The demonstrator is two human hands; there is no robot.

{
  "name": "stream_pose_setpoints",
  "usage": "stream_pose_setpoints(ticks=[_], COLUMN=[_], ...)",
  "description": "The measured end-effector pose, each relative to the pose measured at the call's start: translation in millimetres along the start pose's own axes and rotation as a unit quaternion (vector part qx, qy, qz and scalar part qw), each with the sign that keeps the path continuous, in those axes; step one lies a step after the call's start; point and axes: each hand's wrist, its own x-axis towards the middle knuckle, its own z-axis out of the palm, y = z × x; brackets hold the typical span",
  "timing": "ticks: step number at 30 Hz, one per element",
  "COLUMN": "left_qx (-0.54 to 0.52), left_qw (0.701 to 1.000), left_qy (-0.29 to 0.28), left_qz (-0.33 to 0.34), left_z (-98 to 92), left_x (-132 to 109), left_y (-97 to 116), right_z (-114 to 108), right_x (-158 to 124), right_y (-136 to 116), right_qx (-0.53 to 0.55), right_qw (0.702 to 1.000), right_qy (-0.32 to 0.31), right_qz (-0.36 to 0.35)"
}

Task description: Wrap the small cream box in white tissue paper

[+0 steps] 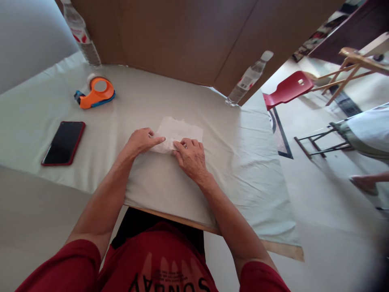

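A thin white sheet (pixel 179 128), perhaps paper or soft wrap, lies on the cloth-covered table (pixel 167 178) in front of me. Its near edge is folded or rolled into a crinkled, thicker strip. My left hand (pixel 141 141) grips the left end of this strip, thumb stretched along the top and fingers curled behind it. At the right end, my right hand (pixel 191 157) is closed on the strip, with thumb and fingertips pressing it near the table. Whether anything is wrapped inside the fold is hidden.
An orange tape dispenser (pixel 99 92) and a red-edged phone (pixel 64 143) lie to the left. Two plastic bottles, one left (pixel 81 34) and one right (pixel 249 79), stand by a tall cardboard panel (pixel 176 36). Beyond the table's right side are a red chair (pixel 288 90) and a seated person (pixel 370 132).
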Motion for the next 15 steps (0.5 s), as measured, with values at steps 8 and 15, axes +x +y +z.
stream_pose_setpoints(ticks=[8, 15], left_qx=[0.004, -0.138], left_qw=[0.998, 0.983], left_qy=[-0.054, -0.121], left_qz=[-0.019, -0.016], left_z=[2.6, -0.4], left_x=[0.4, -3.3], left_y=[5.2, 4.7], right_z=[1.3, 1.9], right_x=[-1.1, -2.8], right_y=[-0.8, -0.3], right_qx=[-0.002, 0.001], right_qw=[1.000, 1.000], right_qy=[0.005, 0.011], right_qz=[0.007, 0.007])
